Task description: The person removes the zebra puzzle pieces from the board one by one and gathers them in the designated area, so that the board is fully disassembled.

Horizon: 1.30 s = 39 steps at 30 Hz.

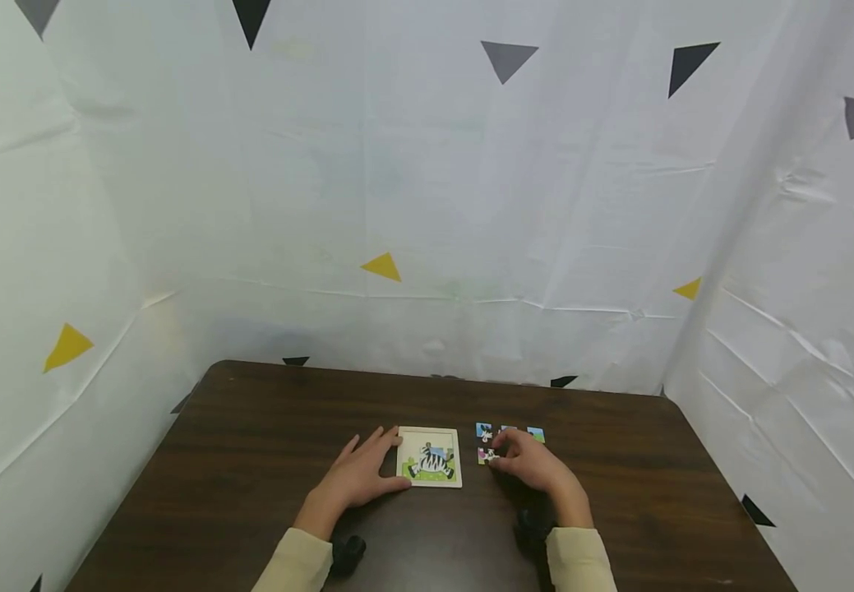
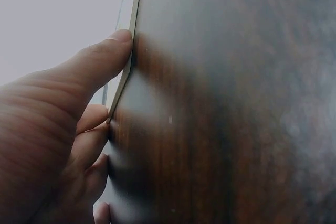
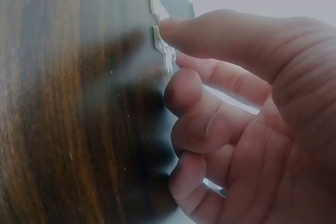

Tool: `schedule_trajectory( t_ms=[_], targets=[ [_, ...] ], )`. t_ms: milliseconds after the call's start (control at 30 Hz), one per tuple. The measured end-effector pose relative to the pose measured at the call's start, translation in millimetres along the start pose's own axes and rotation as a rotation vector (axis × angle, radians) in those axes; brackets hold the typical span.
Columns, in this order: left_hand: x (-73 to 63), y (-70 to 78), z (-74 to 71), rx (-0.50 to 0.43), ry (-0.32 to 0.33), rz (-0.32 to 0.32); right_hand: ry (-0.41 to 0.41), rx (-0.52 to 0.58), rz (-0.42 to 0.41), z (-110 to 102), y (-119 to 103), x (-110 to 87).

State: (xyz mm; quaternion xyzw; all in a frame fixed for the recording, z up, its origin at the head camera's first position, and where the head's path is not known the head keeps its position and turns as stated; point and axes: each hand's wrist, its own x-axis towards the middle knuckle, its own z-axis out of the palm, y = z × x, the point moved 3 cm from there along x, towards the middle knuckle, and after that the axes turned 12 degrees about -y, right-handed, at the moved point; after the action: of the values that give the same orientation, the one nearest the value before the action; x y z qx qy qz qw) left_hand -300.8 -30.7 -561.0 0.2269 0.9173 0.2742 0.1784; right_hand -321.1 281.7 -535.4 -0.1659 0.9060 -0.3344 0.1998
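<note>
A square, light-wood puzzle tray (image 1: pixel 459 460) lies on the dark table, with part of a zebra picture (image 1: pixel 432 464) inside it. My left hand (image 1: pixel 362 475) rests at the tray's left side, fingers spread. In the left wrist view, the thumb (image 2: pixel 100 59) touches the tray's edge (image 2: pixel 119 88) and a fingertip meets its corner. To the right of the tray, my right hand (image 1: pixel 533 462) pinches a puzzle piece (image 1: pixel 485 455) with black, white and pink on it between thumb and forefinger. In the right wrist view, this piece (image 3: pixel 167 56) is partly hidden behind the thumb.
Other puzzle pieces lie beyond my right hand: a zebra-patterned piece (image 1: pixel 484 429), a partly covered one (image 1: pixel 509 427) and a blue-green one (image 1: pixel 536 433). White sheeting (image 1: pixel 427 337) with coloured triangles stands behind the table (image 1: pixel 264 436) and along both sides.
</note>
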Motion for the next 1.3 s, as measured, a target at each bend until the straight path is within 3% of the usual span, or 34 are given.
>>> schedule_trajectory(
  t_ms=[333,600,767,1033,1300],
  targets=[
    [3.8,0.9,-1.9,0.021,-0.002,-0.004,0.021,-0.01,-0.072,6,-20,11.4],
    [9.3,-0.6,-6.3,0.034,-0.002,-0.016,-0.085,-0.115,-0.128,34,-61,38.2],
    [10.4,-0.7,-7.8,0.03,-0.009,-0.015,-0.117,-0.104,-0.105,43,-71,48.1],
    [8.2,-1.1,-5.1,0.029,-0.016,-0.015,-0.152,-0.076,-0.094,46,-74,48.1],
    [1.2,-2.6,-1.3,0.014,-0.027,-0.017,-0.21,-0.01,-0.019,51,-73,51.6]
  ],
)
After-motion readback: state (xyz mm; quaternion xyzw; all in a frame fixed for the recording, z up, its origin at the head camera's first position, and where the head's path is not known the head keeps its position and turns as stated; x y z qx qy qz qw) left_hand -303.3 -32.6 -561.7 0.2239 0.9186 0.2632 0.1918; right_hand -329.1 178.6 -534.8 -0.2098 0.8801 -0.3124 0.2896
